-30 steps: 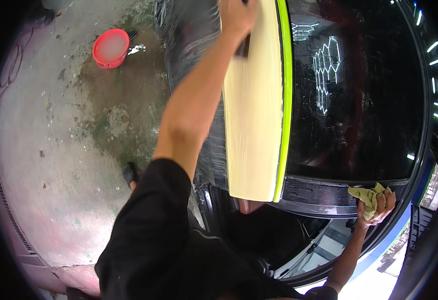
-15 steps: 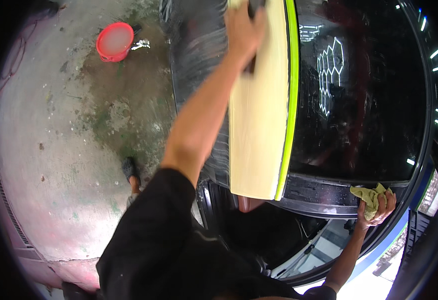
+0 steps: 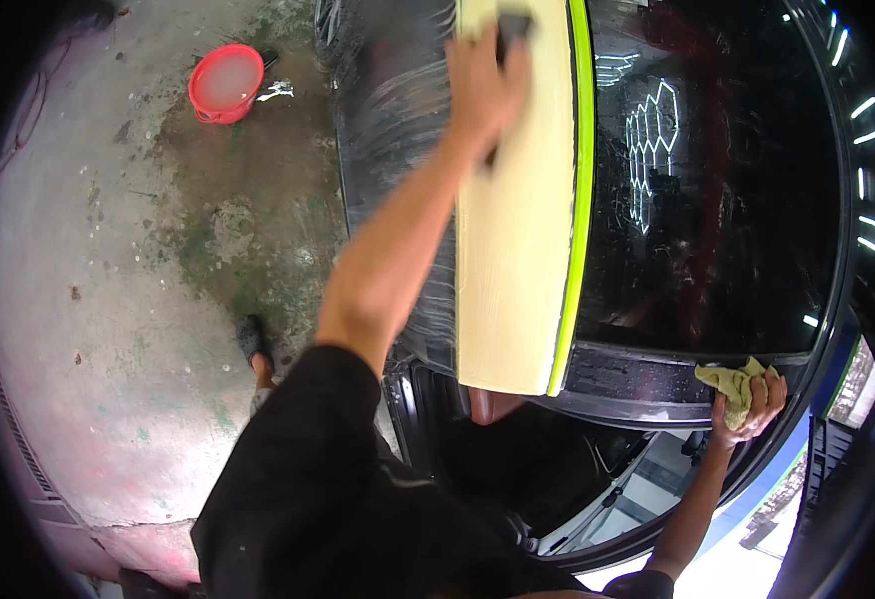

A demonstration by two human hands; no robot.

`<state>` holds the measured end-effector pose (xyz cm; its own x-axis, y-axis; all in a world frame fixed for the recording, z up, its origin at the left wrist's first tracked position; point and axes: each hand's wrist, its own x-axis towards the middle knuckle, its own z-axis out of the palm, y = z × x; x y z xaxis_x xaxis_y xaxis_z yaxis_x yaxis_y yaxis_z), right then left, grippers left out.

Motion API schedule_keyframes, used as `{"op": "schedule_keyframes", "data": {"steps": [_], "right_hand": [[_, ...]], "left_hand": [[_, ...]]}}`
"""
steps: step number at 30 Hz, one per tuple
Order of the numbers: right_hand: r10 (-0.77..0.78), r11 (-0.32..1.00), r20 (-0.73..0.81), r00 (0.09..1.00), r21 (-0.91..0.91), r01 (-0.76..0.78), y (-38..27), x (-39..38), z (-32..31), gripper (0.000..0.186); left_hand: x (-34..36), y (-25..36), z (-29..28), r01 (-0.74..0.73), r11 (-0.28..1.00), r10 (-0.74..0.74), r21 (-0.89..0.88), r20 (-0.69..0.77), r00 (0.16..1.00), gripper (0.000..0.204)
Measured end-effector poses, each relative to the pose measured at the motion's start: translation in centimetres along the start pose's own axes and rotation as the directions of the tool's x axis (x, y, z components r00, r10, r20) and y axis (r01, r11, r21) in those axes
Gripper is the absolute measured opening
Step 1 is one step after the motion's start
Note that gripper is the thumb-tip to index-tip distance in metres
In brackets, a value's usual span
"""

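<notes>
My left hand [image 3: 485,90] is wrapped round a long dark sanding block [image 3: 513,35], blurred by motion. The block lies on the far part of a cream-yellow strip [image 3: 512,290] on a car body. Bright green tape [image 3: 578,230] runs along the strip's right edge. Off to the right, my right hand [image 3: 752,411] clutches a crumpled yellow-green cloth [image 3: 733,384] and rests on the car's black near edge. Left of the strip, the dark body panel [image 3: 387,110] carries pale smears.
A red bucket [image 3: 226,85] of cloudy liquid stands on the stained, wet concrete floor [image 3: 128,329] at left. Glossy black glass [image 3: 717,220] reflects hexagonal lights. Below the strip opens the car's dark interior [image 3: 527,459]. A foot in a dark clog [image 3: 253,341] shows on the floor.
My left hand and the sanding block have slid slightly nearer along the strip. My right hand keeps its hold on the cloth at the same edge.
</notes>
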<state>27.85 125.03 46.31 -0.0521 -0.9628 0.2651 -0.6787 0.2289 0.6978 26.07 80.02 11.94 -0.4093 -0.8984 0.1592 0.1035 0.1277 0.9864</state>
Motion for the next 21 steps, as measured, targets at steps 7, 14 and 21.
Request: {"op": "schedule_keyframes", "data": {"steps": [7, 14, 21], "right_hand": [[0.205, 0.977, 0.178, 0.962, -0.089, -0.192, -3.7, 3.6, -1.3, 0.056], [0.229, 0.922, 0.151, 0.962, 0.283, -0.264, -17.0, 16.3, 5.5, 0.050], [0.153, 0.955, 0.186, 0.971, 0.226, -0.194, -19.0, 28.5, 18.5, 0.041]], "left_hand": [[-31.5, -2.6, -10.4, -0.340, 0.935, 0.342, -0.096, 0.488, 0.803, 0.070], [-23.1, -12.0, -31.0, -0.297, 0.879, 0.126, 0.374, 0.417, 0.900, 0.050], [-27.9, -19.0, -63.0, 0.274, 0.556, -0.303, 0.785, -0.116, 0.946, 0.057]]}}
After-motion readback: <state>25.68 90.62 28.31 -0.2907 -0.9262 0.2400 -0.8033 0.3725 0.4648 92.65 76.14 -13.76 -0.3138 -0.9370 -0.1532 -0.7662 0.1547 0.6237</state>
